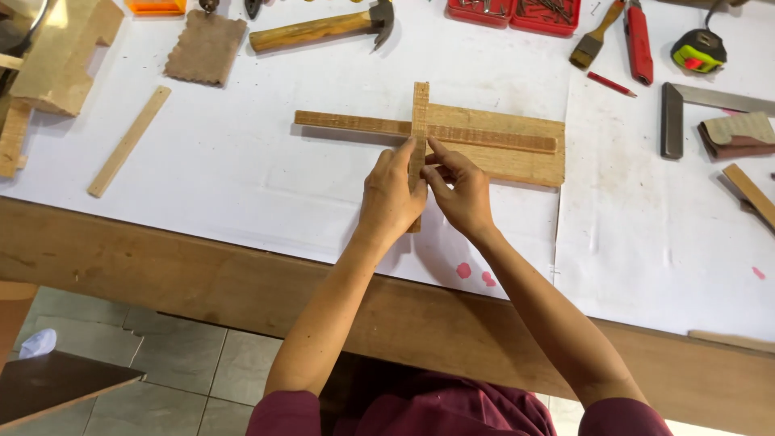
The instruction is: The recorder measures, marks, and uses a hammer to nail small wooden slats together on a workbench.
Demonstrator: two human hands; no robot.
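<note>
Head view shows the left hand (390, 194) and right hand (460, 190) pinching an upright wood strip (420, 109) at center. It crosses a long strip (355, 123) on the flat board (517, 161); keeping it square matters. At 12 o'clock lies a hammer (323, 29).

Wood workshop: hammer (323, 29), nail trays (513, 12)

No labels, signs or screens, only two red trays (517, 14) w/ nails, top edge.

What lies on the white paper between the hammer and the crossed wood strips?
Nothing: in the head view the white paper is bare between the hammer and the crossed wood strips.
</note>
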